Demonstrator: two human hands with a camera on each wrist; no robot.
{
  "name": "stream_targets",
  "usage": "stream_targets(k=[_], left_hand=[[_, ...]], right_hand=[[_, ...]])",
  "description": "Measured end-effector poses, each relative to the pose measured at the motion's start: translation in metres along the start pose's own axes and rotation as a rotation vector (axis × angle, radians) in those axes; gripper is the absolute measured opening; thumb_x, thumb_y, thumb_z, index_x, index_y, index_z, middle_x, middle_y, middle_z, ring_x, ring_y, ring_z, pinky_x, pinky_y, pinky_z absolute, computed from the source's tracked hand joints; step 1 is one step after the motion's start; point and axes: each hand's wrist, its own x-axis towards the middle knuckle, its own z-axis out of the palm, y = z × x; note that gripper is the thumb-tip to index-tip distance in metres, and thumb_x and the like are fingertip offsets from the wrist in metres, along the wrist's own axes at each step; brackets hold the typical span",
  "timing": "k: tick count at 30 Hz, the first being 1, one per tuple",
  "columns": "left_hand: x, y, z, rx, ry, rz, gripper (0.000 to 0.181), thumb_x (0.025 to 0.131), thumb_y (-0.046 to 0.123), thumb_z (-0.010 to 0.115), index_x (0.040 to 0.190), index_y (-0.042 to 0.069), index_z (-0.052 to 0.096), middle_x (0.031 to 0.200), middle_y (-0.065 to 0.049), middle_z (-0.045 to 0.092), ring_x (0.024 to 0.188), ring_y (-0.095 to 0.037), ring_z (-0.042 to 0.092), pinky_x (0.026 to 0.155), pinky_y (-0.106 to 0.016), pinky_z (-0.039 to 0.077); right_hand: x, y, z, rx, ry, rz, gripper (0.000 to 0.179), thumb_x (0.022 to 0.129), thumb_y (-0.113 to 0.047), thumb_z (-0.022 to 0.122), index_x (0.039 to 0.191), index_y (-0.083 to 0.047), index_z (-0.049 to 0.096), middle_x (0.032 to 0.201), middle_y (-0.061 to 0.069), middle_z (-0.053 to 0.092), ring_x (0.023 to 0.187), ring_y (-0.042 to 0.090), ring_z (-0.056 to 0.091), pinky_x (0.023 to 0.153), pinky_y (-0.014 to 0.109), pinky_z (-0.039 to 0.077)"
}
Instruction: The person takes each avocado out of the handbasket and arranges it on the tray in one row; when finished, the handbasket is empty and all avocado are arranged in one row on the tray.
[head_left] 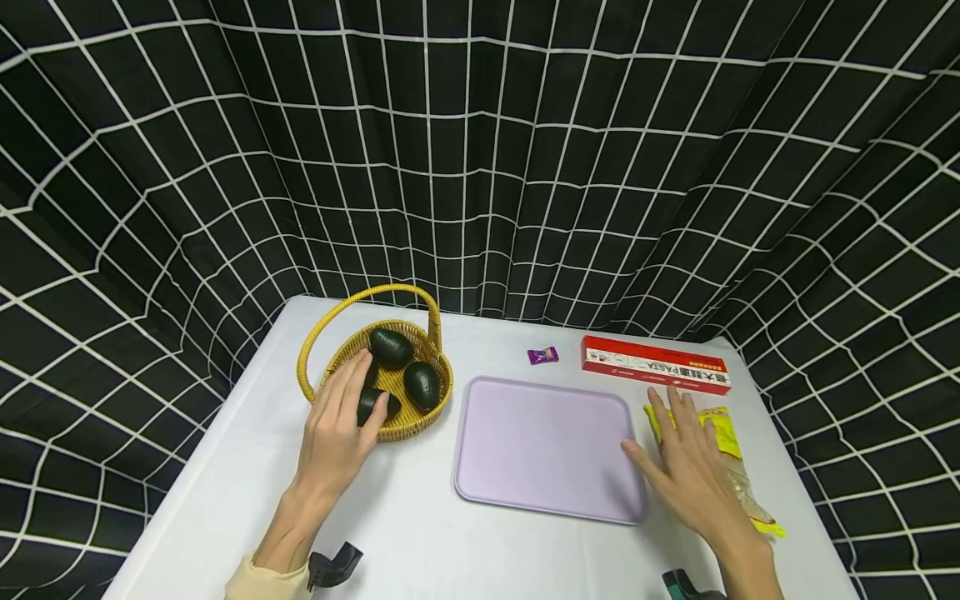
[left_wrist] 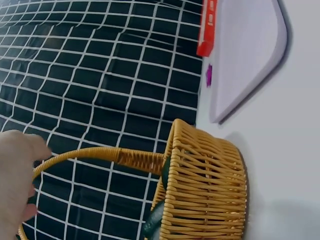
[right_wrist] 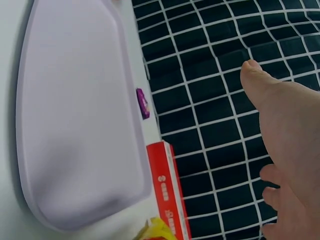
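Observation:
My left hand (head_left: pixel 333 437) hovers over the near left part of a yellow wicker basket (left_wrist: pixel 207 190), fingers extended and nothing in its grasp. Several dark green avocados (head_left: pixel 422 385) lie inside that basket, partly covered by the hand in the head view. Its arched handle (head_left: pixel 386 289) stands upright. On the other side, my right hand (head_left: pixel 693 471) is spread above a yellow-ended packet (head_left: pixel 722 429) with a see-through middle, hiding part of it. The right thumb reaches over the edge of a pale lilac tray (head_left: pixel 551 450); in the right wrist view the hand appears raised above the table.
Behind the tray lie a small purple wrapped candy (head_left: pixel 543 356) and a red and white pasta box (head_left: pixel 655 364). A white table (head_left: pixel 405 533) carries everything. Black curtain with a white grid (head_left: pixel 480 167) surrounds its back and sides.

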Motion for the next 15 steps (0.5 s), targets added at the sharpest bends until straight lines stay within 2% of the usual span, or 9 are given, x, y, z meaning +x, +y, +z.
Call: stream_targets(k=[3,6,11,15], left_hand=[[0.001,-0.001,-0.001,-0.056,0.135,0.013,0.054,0.092,0.010,0.073,0.142,-0.007,0.058,0.137,-0.027,0.064,0.124,-0.045,0.063,0.122,-0.025,0.040],[0.001,-0.002,-0.002,-0.103,0.243,-0.007,0.051,0.087,0.005,0.077,0.133,-0.012,0.062,0.129,-0.029,0.067,0.118,-0.048,0.064,0.118,-0.020,0.044],[0.001,-0.003,-0.007,-0.139,0.411,-0.108,0.055,0.072,-0.012,0.083,0.124,-0.014,0.066,0.122,-0.033,0.068,0.112,-0.051,0.064,0.113,-0.019,0.048],[0.004,0.000,-0.014,-0.128,0.472,-0.218,0.057,0.072,-0.015,0.083,0.126,-0.014,0.065,0.123,-0.033,0.066,0.114,-0.048,0.064,0.113,-0.022,0.049]], right_hand=[[0.000,-0.002,0.002,0.022,-0.013,0.000,0.087,0.102,-0.051,0.061,0.168,-0.014,0.019,0.173,0.021,0.014,0.162,0.041,0.004,0.133,0.060,-0.004],[0.000,-0.004,0.003,0.058,-0.026,0.013,0.087,0.101,-0.051,0.062,0.168,-0.016,0.019,0.173,0.021,0.016,0.162,0.042,0.008,0.131,0.066,0.004],[0.004,-0.009,0.004,0.111,-0.072,0.058,0.089,0.100,-0.055,0.063,0.169,-0.023,0.016,0.175,0.015,0.014,0.160,0.044,0.015,0.120,0.079,0.020],[0.008,-0.012,0.008,0.165,-0.108,0.077,0.090,0.099,-0.057,0.064,0.169,-0.027,0.014,0.175,0.014,0.017,0.159,0.044,0.020,0.119,0.077,0.026]])
